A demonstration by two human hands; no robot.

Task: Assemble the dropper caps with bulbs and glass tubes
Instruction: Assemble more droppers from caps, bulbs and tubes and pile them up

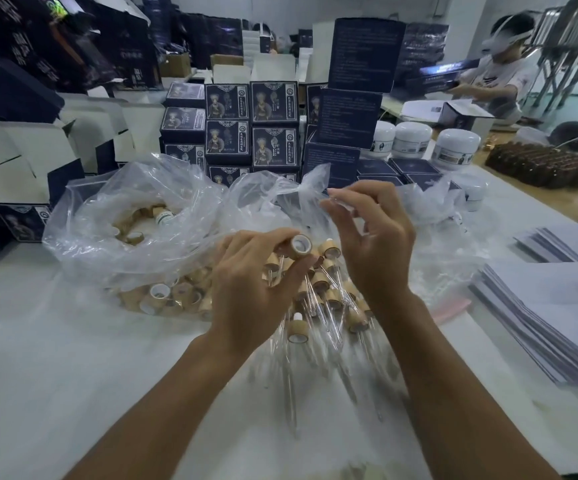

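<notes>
While the left hand [253, 271] pinches a bamboo-coloured cap [301, 244] between thumb and fingers, its open white-lined mouth faces up toward the camera, just above the middle of the view. At about 2 o'clock from that cap, the right hand [370, 244] is raised with its fingers loosely curled; thumb and forefinger come together near a thin glass tube [332, 201], but the tube is so clear and blurred that I cannot tell whether it is really held.

Below and between the hands, toward 6 o'clock, lies a heap of finished droppers [329, 296], caps with glass tubes sticking out, on the white table [55, 375]. At 9 o'clock from the hands a clear plastic bag [135, 216] holds loose caps [173, 296], some spilling toward its mouth. At 12 o'clock dark blue printed boxes [251, 123] are stacked in rows, with white jars [412, 140] at 1 o'clock. A pile of paper leaflets [540, 306] sits at 3 o'clock. Another person [498, 71] works at 2 o'clock, far back.
</notes>
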